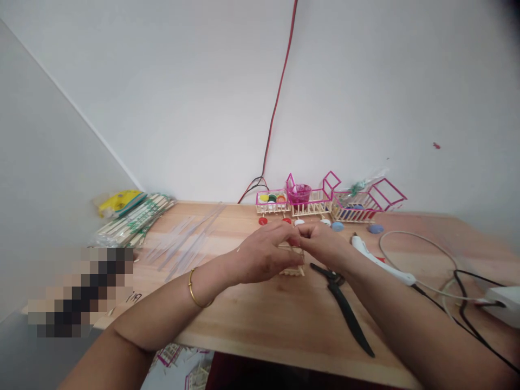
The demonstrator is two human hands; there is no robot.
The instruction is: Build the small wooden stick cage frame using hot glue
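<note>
My left hand (270,252) reaches in over the table with its fingers curved round a small frame of pale wooden sticks (293,269). Most of that frame is hidden under the fingers. My right hand (323,244) meets the left one at the fingertips, its thumb and fingers pinched together just above the frame. What the pinch holds, if anything, is too small and covered to make out. Below my right wrist lies a black-handled cutting tool (345,309). A white glue gun (382,262) rests to the right of that forearm.
Stick carts with magenta rims (312,208) and bottle-cap wheels line the wall, holding paint pots and a magenta cup (299,195). Clear glue sticks (187,244) and bundled wooden sticks (138,219) lie left. Cables (455,271) run to a white power strip (504,303) at right.
</note>
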